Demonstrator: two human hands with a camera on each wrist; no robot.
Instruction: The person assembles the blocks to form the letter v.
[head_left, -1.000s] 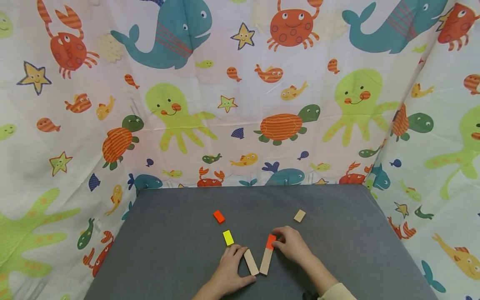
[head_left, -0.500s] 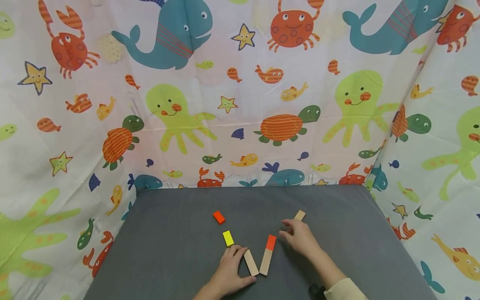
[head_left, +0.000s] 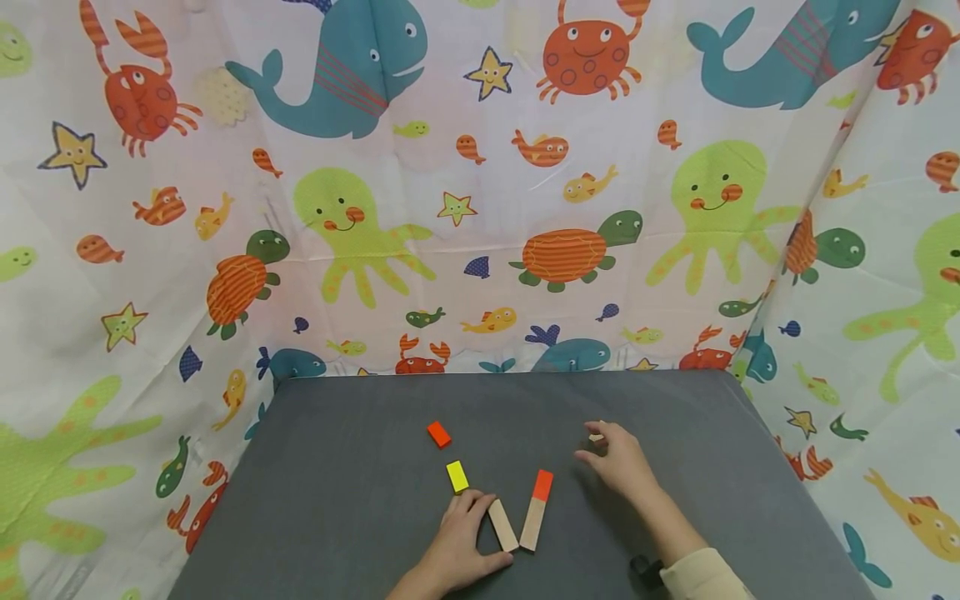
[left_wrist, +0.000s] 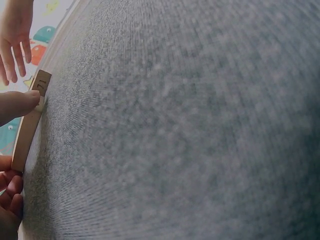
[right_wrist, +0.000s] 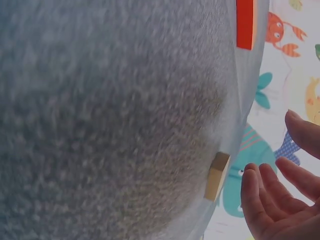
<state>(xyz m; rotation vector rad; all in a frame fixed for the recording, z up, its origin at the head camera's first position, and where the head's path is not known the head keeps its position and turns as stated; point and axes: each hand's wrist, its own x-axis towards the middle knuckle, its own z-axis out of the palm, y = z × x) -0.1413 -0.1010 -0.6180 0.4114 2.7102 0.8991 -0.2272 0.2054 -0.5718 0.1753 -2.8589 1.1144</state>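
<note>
At the bottom centre of the head view, the left hand (head_left: 459, 542) holds a long plain wooden block (head_left: 503, 526), thumb at its near end, fingers at its far end. Just right, a second plain block (head_left: 532, 525) slants away, making a V, with a red-orange block (head_left: 542, 485) against its far end. A yellow block (head_left: 457, 477) lies just beyond the left fingers. Right of centre, the right hand (head_left: 628, 467), thumb and fingers spread, holds nothing; it hovers by a small wooden block (right_wrist: 217, 176). Farther left lies another red-orange block (head_left: 438, 434). Behind the grey table (head_left: 360, 500) hangs a sea-animal curtain (head_left: 480, 242).
</note>
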